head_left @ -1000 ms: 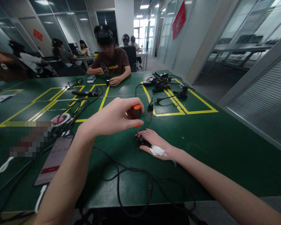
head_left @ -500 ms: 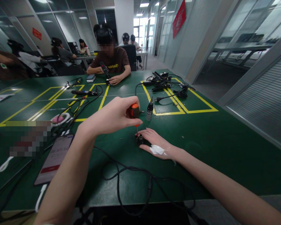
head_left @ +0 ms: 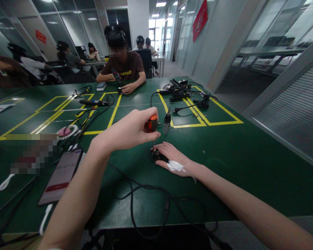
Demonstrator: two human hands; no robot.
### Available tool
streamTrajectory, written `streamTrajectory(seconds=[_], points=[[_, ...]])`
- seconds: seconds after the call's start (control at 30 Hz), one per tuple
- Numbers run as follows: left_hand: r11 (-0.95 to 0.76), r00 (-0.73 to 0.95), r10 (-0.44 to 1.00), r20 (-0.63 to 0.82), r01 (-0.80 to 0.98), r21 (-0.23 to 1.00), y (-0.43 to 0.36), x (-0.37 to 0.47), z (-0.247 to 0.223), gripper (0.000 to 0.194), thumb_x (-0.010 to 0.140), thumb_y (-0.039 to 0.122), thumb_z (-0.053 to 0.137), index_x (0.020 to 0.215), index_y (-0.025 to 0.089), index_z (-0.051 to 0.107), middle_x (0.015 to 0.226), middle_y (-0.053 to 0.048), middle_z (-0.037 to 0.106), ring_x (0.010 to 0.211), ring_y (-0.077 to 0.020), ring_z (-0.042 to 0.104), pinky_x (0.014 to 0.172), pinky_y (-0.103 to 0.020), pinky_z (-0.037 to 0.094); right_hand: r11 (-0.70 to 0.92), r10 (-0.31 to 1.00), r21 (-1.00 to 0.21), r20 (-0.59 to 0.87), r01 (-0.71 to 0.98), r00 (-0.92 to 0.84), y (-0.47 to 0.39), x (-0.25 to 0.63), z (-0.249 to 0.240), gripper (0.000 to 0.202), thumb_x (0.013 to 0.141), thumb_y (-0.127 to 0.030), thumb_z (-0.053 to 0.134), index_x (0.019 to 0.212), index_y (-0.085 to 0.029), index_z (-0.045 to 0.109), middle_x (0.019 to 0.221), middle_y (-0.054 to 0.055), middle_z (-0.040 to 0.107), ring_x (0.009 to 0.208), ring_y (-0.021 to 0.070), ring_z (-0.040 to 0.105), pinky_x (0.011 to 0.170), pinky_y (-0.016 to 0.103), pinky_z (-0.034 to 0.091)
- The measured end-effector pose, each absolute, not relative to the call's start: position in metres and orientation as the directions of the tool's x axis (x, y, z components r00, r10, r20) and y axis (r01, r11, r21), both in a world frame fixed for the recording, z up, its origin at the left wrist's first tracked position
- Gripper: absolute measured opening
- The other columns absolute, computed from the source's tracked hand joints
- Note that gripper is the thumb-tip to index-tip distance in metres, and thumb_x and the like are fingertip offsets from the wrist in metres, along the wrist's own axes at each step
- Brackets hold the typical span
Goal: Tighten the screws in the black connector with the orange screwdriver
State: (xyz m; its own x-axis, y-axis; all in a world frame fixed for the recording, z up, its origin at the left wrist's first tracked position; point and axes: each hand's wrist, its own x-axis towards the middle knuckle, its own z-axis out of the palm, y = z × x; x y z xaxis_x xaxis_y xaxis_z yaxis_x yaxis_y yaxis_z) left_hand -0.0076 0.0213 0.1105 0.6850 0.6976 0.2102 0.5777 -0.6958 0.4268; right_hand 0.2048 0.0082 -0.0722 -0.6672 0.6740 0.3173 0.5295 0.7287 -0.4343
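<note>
Above the green tabletop (head_left: 250, 166), in the head view, the left hand (head_left: 131, 128) curls its thumb and fingers closed around a screwdriver with an orange-and-black handle (head_left: 153, 122), held nearly upright. Its thin metal shaft points down at a small, round black part with a raised metal collar (head_left: 157, 155); exact tip contact cannot be told. The right hand (head_left: 172, 155), bearing a white taped patch (head_left: 175, 166), lies palm down, thumb and fingertips pinching that part on the table. Just beyond stands a black-and-clear, pointed cylinder (head_left: 167, 119).
</note>
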Motion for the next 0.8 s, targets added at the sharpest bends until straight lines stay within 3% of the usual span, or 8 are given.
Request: streamTrajectory(seconds=[0.2, 0.3, 0.43, 0.6, 0.73, 0.8], points=[[-0.727, 0.691, 0.677, 0.255, 0.573, 0.378, 0.0212, -0.0054, 0.1081, 0.020, 0.080, 0.027, 0.072, 0.082, 0.019, 0.054, 0.069, 0.006, 0.053, 0.062, -0.0104, 0.048, 0.057, -0.023, 0.031, 0.728, 0.674, -0.433, 0.310, 0.531, -0.671, 0.0072, 0.2050, -0.0670, 0.032, 0.101, -0.038, 0.061, 0.125, -0.018, 0.062, 0.134, 0.017, 0.068, 0.131, 0.0304, 0.061, 0.119, 0.059, 0.039], [-0.731, 0.699, 0.667, 0.257, 0.547, 0.408, 0.0212, -0.0045, 0.1064, 0.019, 0.083, 0.025, 0.069, 0.099, 0.019, 0.060, 0.071, 0.006, 0.056, 0.061, -0.0103, 0.050, 0.060, -0.023, 0.035, 0.726, 0.675, -0.432, 0.301, 0.535, -0.674, 0.0071, 0.2046, -0.0653, 0.031, 0.101, -0.037, 0.060, 0.124, -0.017, 0.062, 0.134, 0.017, 0.068, 0.131, 0.0310, 0.061, 0.119, 0.060, 0.039], [-0.724, 0.674, 0.684, 0.280, 0.580, 0.374, 0.0230, -0.0044, 0.1044, 0.045, 0.084, 0.026, 0.072, 0.126, 0.022, 0.059, 0.071, 0.006, 0.060, 0.061, -0.0128, 0.056, 0.062, -0.024, 0.039, 0.721, 0.679, -0.440, 0.296, 0.535, -0.672, 0.0077, 0.2043, -0.0677, 0.032, 0.100, -0.037, 0.061, 0.126, -0.019, 0.061, 0.135, 0.017, 0.068, 0.132, 0.0314, 0.060, 0.120, 0.061, 0.038], [-0.709, 0.635, 0.705, 0.317, 0.636, 0.305, 0.0267, -0.0027, 0.1013, 0.028, 0.084, 0.036, 0.074, 0.104, 0.019, 0.066, 0.071, 0.002, 0.065, 0.063, -0.0143, 0.060, 0.061, -0.024, 0.039, 0.724, 0.675, -0.447, 0.306, 0.525, -0.671, 0.0073, 0.2043, -0.0689, 0.032, 0.101, -0.037, 0.060, 0.126, -0.018, 0.061, 0.135, 0.017, 0.068, 0.132, 0.0311, 0.060, 0.120, 0.061, 0.037], [-0.732, 0.689, 0.669, 0.277, 0.548, 0.405, 0.0237, -0.0039, 0.1052, 0.019, 0.084, 0.026, 0.066, 0.101, 0.019, 0.064, 0.085, -0.001, 0.072, 0.069, -0.0139, 0.064, 0.062, -0.024, 0.043, 0.721, 0.678, -0.446, 0.300, 0.530, -0.671, 0.0070, 0.2041, -0.0685, 0.032, 0.100, -0.036, 0.061, 0.126, -0.017, 0.061, 0.135, 0.018, 0.068, 0.132, 0.0312, 0.060, 0.120, 0.061, 0.036], [-0.719, 0.716, 0.661, 0.225, 0.519, 0.461, 0.0212, -0.0059, 0.1087, 0.025, 0.080, 0.019, 0.064, 0.105, 0.019, 0.062, 0.089, -0.001, 0.073, 0.070, -0.0134, 0.064, 0.060, -0.023, 0.044, 0.720, 0.679, -0.446, 0.299, 0.532, -0.670, 0.0070, 0.2042, -0.0687, 0.031, 0.100, -0.035, 0.062, 0.125, -0.017, 0.060, 0.135, 0.018, 0.068, 0.132, 0.0311, 0.060, 0.121, 0.061, 0.036]])
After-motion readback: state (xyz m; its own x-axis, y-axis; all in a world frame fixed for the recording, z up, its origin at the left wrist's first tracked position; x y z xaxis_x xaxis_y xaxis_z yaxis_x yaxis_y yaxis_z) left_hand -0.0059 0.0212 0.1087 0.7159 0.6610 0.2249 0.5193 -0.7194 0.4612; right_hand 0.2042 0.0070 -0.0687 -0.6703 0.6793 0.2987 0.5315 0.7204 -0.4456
